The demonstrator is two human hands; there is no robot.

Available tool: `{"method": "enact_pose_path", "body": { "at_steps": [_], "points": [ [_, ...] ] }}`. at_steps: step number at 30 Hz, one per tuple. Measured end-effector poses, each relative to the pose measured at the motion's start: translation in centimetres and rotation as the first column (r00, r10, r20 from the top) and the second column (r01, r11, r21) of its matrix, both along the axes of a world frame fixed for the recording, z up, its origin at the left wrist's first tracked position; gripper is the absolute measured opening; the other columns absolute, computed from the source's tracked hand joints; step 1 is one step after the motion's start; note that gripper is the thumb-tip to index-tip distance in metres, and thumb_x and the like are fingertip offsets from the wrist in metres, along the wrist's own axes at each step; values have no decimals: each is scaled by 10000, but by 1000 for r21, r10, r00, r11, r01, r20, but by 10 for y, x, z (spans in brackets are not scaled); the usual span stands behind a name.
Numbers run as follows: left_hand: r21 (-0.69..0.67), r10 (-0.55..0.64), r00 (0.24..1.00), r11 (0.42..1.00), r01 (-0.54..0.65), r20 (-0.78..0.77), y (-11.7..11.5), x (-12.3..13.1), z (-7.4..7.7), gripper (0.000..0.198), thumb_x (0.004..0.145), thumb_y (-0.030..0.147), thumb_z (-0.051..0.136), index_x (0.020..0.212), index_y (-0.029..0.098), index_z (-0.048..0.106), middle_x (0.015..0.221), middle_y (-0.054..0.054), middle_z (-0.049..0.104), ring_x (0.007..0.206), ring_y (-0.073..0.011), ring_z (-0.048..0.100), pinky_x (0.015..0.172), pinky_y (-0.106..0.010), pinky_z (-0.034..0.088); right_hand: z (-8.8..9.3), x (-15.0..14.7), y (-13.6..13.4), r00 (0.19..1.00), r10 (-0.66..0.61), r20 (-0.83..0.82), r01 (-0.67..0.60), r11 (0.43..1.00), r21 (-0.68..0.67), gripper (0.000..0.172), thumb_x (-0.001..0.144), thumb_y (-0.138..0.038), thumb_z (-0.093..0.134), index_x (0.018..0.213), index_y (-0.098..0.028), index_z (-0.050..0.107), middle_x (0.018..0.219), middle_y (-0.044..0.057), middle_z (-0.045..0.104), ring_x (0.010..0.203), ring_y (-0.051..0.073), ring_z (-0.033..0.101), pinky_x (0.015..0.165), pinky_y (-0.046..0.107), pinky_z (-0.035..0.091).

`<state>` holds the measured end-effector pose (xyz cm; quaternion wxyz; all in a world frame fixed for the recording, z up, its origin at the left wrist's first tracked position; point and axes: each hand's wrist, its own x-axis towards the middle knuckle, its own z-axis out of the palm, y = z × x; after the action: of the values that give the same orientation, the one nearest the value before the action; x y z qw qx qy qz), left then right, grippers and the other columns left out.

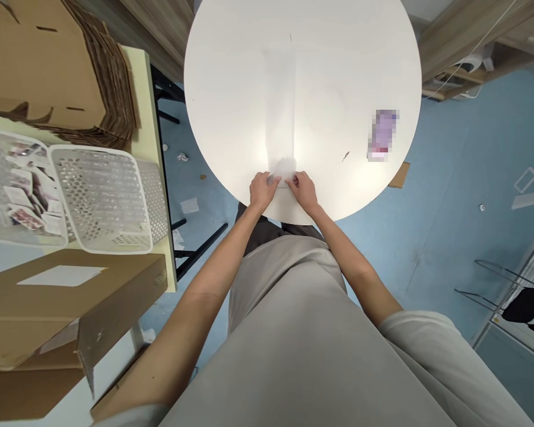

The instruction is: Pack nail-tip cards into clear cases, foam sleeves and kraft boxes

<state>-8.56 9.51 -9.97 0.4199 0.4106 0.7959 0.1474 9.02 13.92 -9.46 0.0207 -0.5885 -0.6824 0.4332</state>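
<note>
A long translucent strip point(281, 107) lies on the white round table point(342, 59), running from the far part toward the near edge, its pale outline hard to make out against the tabletop. At its near end, where a greyer, seemingly doubled patch shows, the person's left hand point(261, 191) has thumb and fingers drawn nearly together on the left corner, and the right hand point(305, 191) pinches the right corner likewise; the curled fingers partly hide both grips, and how many layers they hold cannot be told. On the table's right side lies a purple item point(384, 133), blurred into blocks so that any print on it is unreadable; a small dark mark point(346, 156) sits nearer. To the left, a side table point(145, 107) bears a stack of flat cardboard point(35, 65), cut off by the picture's edge. Nearer stand two white baskets: the left basket point(15, 242), also cut off, holds small printed packets point(22, 196) with lettering too small to read, and the right basket point(156, 198) holds clear plastic pieces point(120, 193), hard to separate. Nearest is a cardboard box point(124, 296) with a white label point(60, 275), its text illegible.
</note>
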Motion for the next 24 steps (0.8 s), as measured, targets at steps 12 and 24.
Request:
{"method": "enact_pose_path", "body": {
  "at_steps": [12, 24],
  "points": [
    [238, -196, 976, 948, 213, -93, 9, 1, 6, 548, 1059, 371, 647, 1555, 174, 521, 1692, -254, 495, 1621, -435, 422, 1318, -584, 347, 6, -19, 6, 978, 207, 31, -209, 962, 175, 331, 1140, -252, 526, 1443, -203, 650, 1673, 183, 541, 1622, 311, 449, 1348, 533, 406],
    [284, -614, 774, 723, 630, -154, 11, -29, -2, 653, 884, 231, 708, 1527, 185, 607, 1646, -191, 597, 1547, -394, 533, 1323, -616, 392, -20, 15, 2, 898, 441, 2, -427, 868, 254, 482, 1127, -363, 604, 1576, -194, 568, 1815, 179, 405, 1709, 346, 371, 1342, 633, 421]
  ]
}}
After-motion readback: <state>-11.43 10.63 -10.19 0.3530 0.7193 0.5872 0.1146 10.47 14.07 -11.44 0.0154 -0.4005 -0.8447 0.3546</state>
